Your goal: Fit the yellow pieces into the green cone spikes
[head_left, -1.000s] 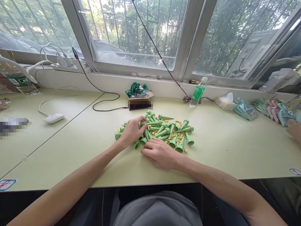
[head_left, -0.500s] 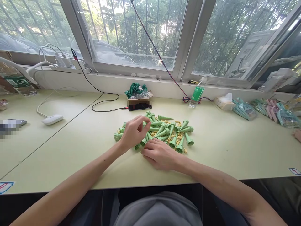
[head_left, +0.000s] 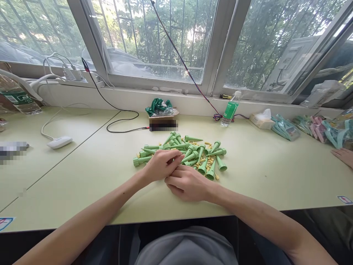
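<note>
A heap of green plastic cone spikes (head_left: 193, 152) lies mid-table, mixed with small yellow pieces (head_left: 209, 161). My left hand (head_left: 161, 165) rests at the heap's near left edge. Its fingers are curled in a pinch and meet my right hand; what they hold is hidden. My right hand (head_left: 189, 183) lies on the table (head_left: 96, 173) just in front of the heap. Its fingers are folded under, so its contents are hidden too. The two hands touch at the fingertips.
Behind the heap lie a phone (head_left: 163, 127) on a black cable (head_left: 121, 119) and a small box with a green bag (head_left: 160, 106). A bottle (head_left: 230, 109), tissue box (head_left: 261, 119) and packets (head_left: 286, 129) stand right. Another person's hand (head_left: 343, 156) rests far right. A white device (head_left: 59, 142) lies left.
My left hand lifted off the heap with its fingers pinched, then came down and back to meet my right hand. The right hand has hardly moved.
</note>
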`<move>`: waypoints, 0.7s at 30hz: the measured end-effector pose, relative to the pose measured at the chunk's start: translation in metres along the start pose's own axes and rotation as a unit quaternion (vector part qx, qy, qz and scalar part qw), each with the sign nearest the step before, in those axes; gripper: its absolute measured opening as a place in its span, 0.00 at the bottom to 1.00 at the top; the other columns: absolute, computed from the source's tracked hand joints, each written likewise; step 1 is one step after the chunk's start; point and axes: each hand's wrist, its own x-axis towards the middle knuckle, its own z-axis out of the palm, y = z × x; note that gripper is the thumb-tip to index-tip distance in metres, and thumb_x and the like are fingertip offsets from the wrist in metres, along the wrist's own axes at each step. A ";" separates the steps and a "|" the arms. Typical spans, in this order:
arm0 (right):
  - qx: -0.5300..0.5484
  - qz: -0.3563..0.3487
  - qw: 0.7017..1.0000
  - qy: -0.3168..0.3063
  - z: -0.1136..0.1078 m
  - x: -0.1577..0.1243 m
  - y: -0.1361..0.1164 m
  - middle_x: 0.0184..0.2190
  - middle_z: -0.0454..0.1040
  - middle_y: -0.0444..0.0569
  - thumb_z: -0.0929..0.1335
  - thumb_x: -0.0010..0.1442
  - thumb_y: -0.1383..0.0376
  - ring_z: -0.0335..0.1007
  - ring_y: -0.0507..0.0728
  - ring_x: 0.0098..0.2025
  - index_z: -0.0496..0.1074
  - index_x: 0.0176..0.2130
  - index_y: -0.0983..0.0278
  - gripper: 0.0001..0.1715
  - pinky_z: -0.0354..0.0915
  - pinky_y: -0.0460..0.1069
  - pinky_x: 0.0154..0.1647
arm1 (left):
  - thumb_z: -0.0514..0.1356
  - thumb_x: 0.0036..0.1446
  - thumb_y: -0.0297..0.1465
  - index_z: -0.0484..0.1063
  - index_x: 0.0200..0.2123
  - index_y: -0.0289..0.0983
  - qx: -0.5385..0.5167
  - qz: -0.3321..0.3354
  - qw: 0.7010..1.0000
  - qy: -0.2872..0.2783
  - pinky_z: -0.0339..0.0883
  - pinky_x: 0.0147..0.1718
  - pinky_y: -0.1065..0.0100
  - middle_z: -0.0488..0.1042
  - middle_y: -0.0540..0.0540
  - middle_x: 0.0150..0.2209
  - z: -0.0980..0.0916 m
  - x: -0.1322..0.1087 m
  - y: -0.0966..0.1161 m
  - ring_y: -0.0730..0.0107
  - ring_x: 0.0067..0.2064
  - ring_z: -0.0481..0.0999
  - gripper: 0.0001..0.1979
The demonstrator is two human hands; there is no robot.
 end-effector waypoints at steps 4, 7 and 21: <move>0.044 0.033 0.996 0.064 -0.006 0.003 0.004 0.29 0.73 0.49 0.61 0.65 0.71 0.65 0.54 0.34 0.69 0.33 0.64 0.11 0.65 0.49 0.39 | 0.52 0.66 0.38 0.66 0.21 0.36 -0.034 -0.058 0.997 0.041 0.57 0.22 0.72 0.67 0.52 0.18 -0.003 0.003 0.002 0.77 0.20 0.60 0.21; 0.104 0.102 0.978 0.149 -0.014 0.004 0.011 0.31 0.75 0.49 0.63 0.64 0.69 0.68 0.54 0.35 0.70 0.35 0.63 0.07 0.67 0.49 0.40 | 0.52 0.66 0.40 0.69 0.25 0.36 -0.064 -0.107 0.989 0.080 0.59 0.22 0.73 0.69 0.51 0.20 -0.006 0.004 0.001 0.77 0.20 0.62 0.20; 0.289 0.341 0.847 0.289 -0.025 0.002 0.031 0.34 0.76 0.48 0.70 0.61 0.57 0.74 0.53 0.35 0.73 0.38 0.63 0.11 0.72 0.49 0.38 | 0.60 0.60 0.34 0.72 0.34 0.38 -0.026 -0.027 0.998 0.042 0.60 0.22 0.74 0.70 0.52 0.27 0.000 0.003 -0.001 0.81 0.20 0.63 0.05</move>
